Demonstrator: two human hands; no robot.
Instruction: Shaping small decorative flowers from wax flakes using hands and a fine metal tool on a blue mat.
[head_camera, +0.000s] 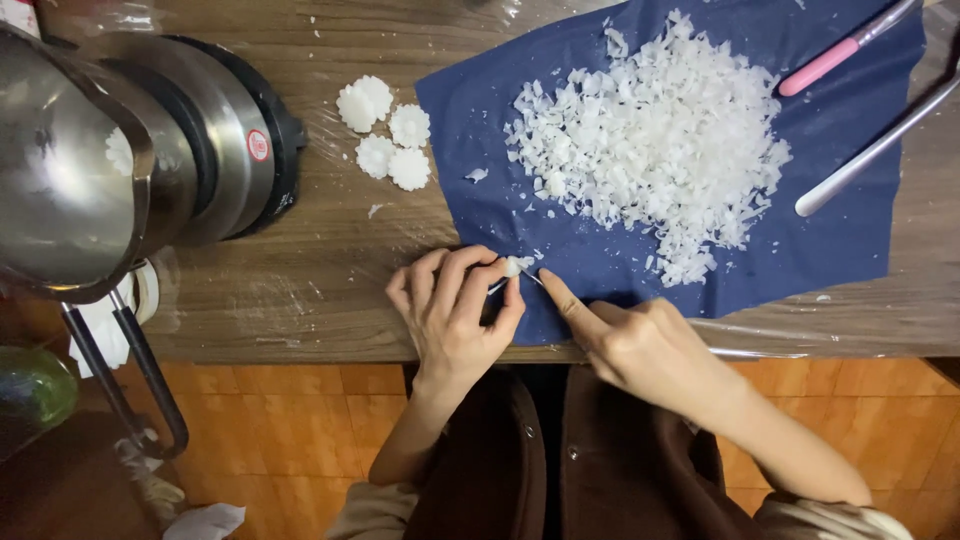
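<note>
- Fingertips of the left hand (455, 310) pinch a small white wax piece (512, 266), narrow grip, at the near edge of the blue cloth (820, 220).
- Right hand (640, 345) is closed on a thin blade (530, 275), forefinger along it, tip touching the piece.
- Just beyond the grip: heap of white shavings (650, 140); further left, four flower-shaped wax pieces (385, 130) and a steel pot (90, 160).
- Risk, as I judge: the blade could slip off the small, smooth piece into the pinching fingertips.
</note>
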